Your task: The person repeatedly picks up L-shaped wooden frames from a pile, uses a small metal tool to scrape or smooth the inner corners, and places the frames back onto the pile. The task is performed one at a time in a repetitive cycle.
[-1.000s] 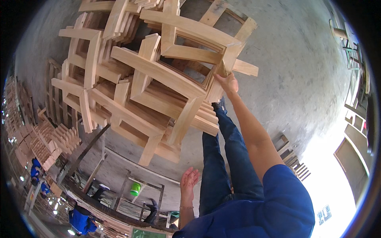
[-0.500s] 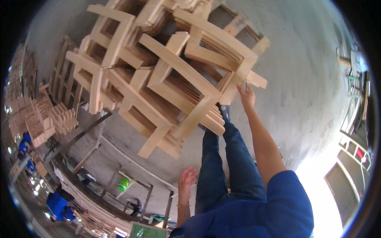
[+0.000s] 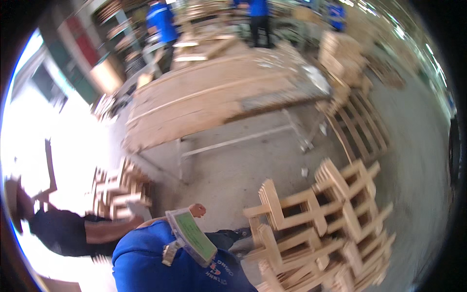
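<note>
Just beside the grip [image 3: 198, 210], the badge [image 3: 197, 238] is green with a pale, clear-looking border; the shirt [image 3: 151, 263] below is bright blue with white and red print. Right of the grip, the stacked frames [image 3: 317, 217] are pale tan. Beyond it, the bench [image 3: 209, 100] is patchy brown and grey. Left, a person's top [image 3: 56, 231] is near-black.

Open floor [image 3: 224, 168] lies between the left hand [image 3: 198, 210] and the bench [image 3: 194, 104], whose crossbar [image 3: 238, 140] obstructs the space beneath. Stacked wooden frames [image 3: 351, 223] block the right, a slatted pallet [image 3: 360, 126] lying beyond them; a smaller wooden stack [image 3: 119, 187] and another person [image 3: 61, 231] crowd the left.
</note>
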The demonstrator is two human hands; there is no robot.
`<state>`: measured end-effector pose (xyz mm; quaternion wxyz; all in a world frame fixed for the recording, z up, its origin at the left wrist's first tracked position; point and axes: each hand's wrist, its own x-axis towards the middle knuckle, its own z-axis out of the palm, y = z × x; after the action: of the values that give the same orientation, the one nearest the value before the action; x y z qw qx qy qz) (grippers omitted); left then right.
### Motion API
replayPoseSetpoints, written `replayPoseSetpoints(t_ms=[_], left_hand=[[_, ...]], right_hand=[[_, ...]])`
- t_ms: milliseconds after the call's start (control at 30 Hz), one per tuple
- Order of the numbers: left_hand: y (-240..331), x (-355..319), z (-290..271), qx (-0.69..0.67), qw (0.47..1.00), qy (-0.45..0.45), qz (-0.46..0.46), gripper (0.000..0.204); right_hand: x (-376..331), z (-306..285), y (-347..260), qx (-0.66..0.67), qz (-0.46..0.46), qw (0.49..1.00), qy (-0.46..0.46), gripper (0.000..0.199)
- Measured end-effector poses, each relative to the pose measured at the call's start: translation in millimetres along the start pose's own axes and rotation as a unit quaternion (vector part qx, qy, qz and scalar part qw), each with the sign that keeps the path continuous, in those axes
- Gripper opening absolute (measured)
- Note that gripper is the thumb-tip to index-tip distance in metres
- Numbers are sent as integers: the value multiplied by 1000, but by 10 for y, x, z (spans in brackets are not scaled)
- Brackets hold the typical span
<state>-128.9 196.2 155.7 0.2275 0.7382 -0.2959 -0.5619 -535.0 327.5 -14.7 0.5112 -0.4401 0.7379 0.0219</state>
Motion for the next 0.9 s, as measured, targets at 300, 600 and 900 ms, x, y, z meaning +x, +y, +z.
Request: replayPoseSetpoints(t_ms=[300,600,900], left_hand=[[-442,-913,147,-110,986,94,83,37],[-460,-1445,-419,-253,937,219,99,42],[-356,-1568,-1516,-320,899,250,161,39]], right_hand=[[231,-823,-1711,-61,-189,972,-125,42],[32,-435,-2745,-101,-229,945,-212,41],[-5,107,-3359,22,-187,963,-194,41]])
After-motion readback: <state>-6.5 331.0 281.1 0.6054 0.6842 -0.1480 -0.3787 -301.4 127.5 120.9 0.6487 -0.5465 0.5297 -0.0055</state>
